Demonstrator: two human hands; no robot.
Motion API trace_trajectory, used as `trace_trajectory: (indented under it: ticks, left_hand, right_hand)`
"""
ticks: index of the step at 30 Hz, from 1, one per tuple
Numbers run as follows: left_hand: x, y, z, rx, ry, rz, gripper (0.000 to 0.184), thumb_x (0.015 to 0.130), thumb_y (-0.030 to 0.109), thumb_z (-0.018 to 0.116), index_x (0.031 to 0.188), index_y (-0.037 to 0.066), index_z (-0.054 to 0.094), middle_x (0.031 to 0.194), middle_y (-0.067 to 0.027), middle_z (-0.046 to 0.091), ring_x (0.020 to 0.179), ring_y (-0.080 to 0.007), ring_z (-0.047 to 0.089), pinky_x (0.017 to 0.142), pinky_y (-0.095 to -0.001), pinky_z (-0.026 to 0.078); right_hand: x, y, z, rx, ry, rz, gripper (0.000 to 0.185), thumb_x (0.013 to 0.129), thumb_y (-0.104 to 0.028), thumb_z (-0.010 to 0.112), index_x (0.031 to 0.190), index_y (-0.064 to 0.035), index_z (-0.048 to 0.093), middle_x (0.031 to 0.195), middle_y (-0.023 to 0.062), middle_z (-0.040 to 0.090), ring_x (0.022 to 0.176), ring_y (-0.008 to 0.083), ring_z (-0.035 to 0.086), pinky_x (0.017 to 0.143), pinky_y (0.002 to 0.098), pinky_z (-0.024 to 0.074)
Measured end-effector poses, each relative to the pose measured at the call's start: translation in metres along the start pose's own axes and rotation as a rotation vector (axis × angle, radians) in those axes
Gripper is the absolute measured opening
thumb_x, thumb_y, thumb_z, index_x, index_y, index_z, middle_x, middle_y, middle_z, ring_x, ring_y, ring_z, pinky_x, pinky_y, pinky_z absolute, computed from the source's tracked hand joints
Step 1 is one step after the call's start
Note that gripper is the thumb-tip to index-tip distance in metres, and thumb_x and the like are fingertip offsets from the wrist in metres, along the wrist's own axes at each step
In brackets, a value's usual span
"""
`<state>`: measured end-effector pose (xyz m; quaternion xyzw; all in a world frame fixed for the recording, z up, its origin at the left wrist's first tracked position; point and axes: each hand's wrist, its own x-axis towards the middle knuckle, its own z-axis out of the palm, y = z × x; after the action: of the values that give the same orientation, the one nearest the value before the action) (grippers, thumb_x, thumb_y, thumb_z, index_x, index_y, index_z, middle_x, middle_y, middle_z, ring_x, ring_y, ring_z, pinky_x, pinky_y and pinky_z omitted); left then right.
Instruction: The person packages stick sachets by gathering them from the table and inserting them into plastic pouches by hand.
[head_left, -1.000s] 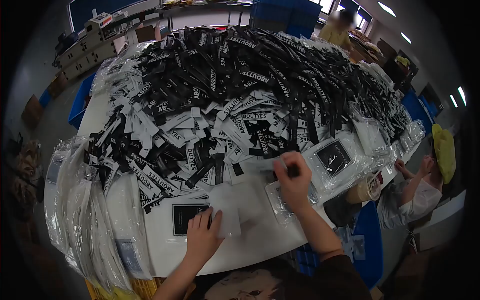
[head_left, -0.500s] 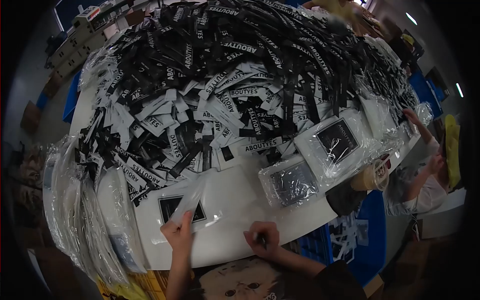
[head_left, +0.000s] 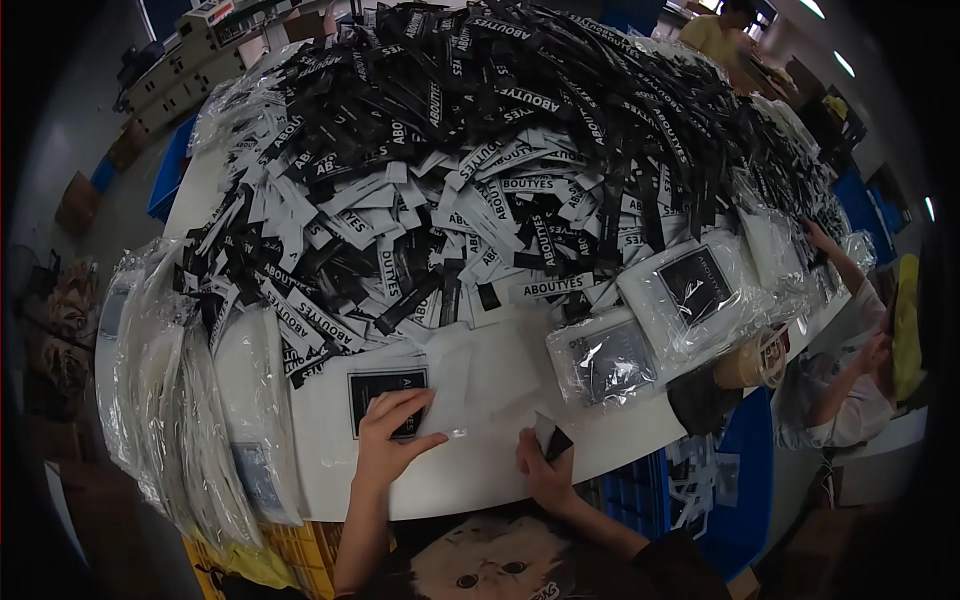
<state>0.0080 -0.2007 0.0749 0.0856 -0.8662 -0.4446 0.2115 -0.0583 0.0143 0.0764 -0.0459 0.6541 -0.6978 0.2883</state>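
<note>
My left hand [head_left: 393, 432] rests over a clear plastic bag [head_left: 450, 375] at the front of the table, its fingers stretched out and its thumb apart. Under those fingers shows a black square card with white print [head_left: 372, 385], partly hidden. At the table's front edge, my right hand [head_left: 545, 478] is closed on a small black-and-white card [head_left: 552, 436] that sticks up from the fingers. To the right of the hands lies a clear bag with a dark printed panel [head_left: 603, 362].
A big heap of black and white ABOUTYES strips [head_left: 450, 150] covers the table [head_left: 480, 480]. Stacked clear bags [head_left: 190, 420] stand at left. At right are a drink cup [head_left: 742, 366], a blue crate [head_left: 745, 480] and a co-worker's arm [head_left: 840, 262]. A yellow crate [head_left: 305, 550] sits below.
My left hand has let go of the raised plastic film and now lies over the black card. My right hand has shifted slightly right, with its card now showing. The view has shifted.
</note>
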Motion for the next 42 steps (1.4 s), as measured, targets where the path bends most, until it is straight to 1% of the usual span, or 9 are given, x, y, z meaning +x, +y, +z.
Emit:
trace_trajectory:
  ticks: [15,22,24,25,27,29,34,40,42]
  left_hand:
    - [-0.060,0.051,-0.001,0.175,-0.151,0.177,0.042,0.063,0.004,0.071,0.104,0.002,0.063,0.102,-0.0084,0.061,0.077,-0.0237,0.057,0.067,-0.0317,0.048]
    - [-0.077,0.052,0.005,-0.366,-0.155,-0.510,0.025,0.076,0.005,0.065,0.099,-0.003,0.061,0.086,-0.0144,0.065,0.074,-0.0139,0.064,0.066,-0.0274,0.051]
    - [-0.070,0.056,0.000,-0.728,0.118,-0.552,0.019,0.078,0.002,0.058,0.094,-0.005,0.060,0.079,-0.0153,0.066,0.069,-0.0105,0.063,0.063,-0.0266,0.051]
    - [-0.066,0.060,-0.002,-0.666,0.152,-0.546,0.018,0.077,0.002,0.058,0.093,-0.006,0.059,0.080,-0.0173,0.065,0.070,-0.0135,0.065,0.062,-0.0269,0.051]
    - [-0.063,0.064,-0.003,-0.464,0.044,-0.549,0.020,0.074,0.001,0.058,0.093,-0.005,0.059,0.082,-0.0185,0.065,0.071,-0.0189,0.066,0.064,-0.0282,0.051]
    - [-0.055,0.073,-0.008,-0.190,-0.122,-0.407,0.023,0.067,0.000,0.059,0.090,-0.002,0.059,0.080,-0.0198,0.062,0.072,-0.0359,0.062,0.065,-0.0358,0.050]
    - [-0.061,0.068,-0.004,0.092,-0.093,-0.142,0.019,0.062,-0.001,0.063,0.081,0.000,0.058,0.074,-0.0169,0.055,0.066,-0.0375,0.055,0.060,-0.0437,0.046]
    - [-0.059,0.081,-0.005,0.061,0.079,-0.249,0.022,0.062,0.001,0.063,0.082,0.000,0.057,0.087,-0.0131,0.059,0.080,-0.0333,0.060,0.076,-0.0404,0.047]
    - [-0.044,0.099,-0.007,0.054,0.636,-0.002,0.028,0.062,0.003,0.064,0.089,0.002,0.057,0.088,-0.0065,0.061,0.087,-0.0297,0.062,0.091,-0.0450,0.040]
  right_hand:
    - [0.008,-0.040,0.005,-0.452,-0.402,-0.064,0.015,0.084,-0.014,0.060,0.086,0.0013,0.063,0.060,0.0029,0.055,0.055,0.0055,0.044,0.051,0.0242,0.0377]
    - [-0.006,-0.028,0.036,-0.466,-0.621,-0.320,0.024,0.074,-0.010,0.068,0.093,0.0030,0.062,0.067,0.0110,0.060,0.058,0.0164,0.058,0.059,0.0273,0.0459]
    - [-0.006,-0.039,0.042,-0.487,-0.554,0.047,0.038,0.068,-0.005,0.069,0.104,0.0010,0.058,0.077,0.0136,0.061,0.072,0.0253,0.062,0.066,0.0306,0.0474]
    - [-0.004,-0.035,0.046,-0.489,-0.558,0.045,0.038,0.068,-0.005,0.069,0.104,0.0010,0.058,0.077,0.0136,0.061,0.072,0.0253,0.062,0.066,0.0306,0.0474]
    - [-0.004,-0.022,0.053,-0.443,-0.256,-0.626,0.043,0.066,-0.007,0.070,0.107,-0.0031,0.057,0.077,0.0109,0.058,0.071,0.0224,0.057,0.061,0.0322,0.0442]
    - [-0.010,-0.017,0.054,-0.557,-0.324,-0.652,0.049,0.065,-0.005,0.069,0.112,-0.0032,0.055,0.080,0.0103,0.058,0.072,0.0236,0.056,0.061,0.0327,0.0440]
    - [-0.007,-0.020,0.047,-0.599,-0.477,-0.687,0.056,0.061,-0.002,0.066,0.115,-0.0007,0.054,0.083,0.0103,0.059,0.073,0.0261,0.055,0.062,0.0319,0.0439]
    - [-0.010,-0.040,0.042,-0.562,-0.233,-0.741,0.049,0.061,0.006,0.063,0.110,-0.0007,0.056,0.091,0.0116,0.059,0.075,0.0266,0.057,0.064,0.0328,0.0475]
    - [-0.009,-0.049,0.035,-0.378,-0.442,-0.582,0.040,0.067,0.004,0.062,0.106,-0.0011,0.053,0.086,0.0071,0.059,0.071,0.0187,0.058,0.064,0.0291,0.0469]
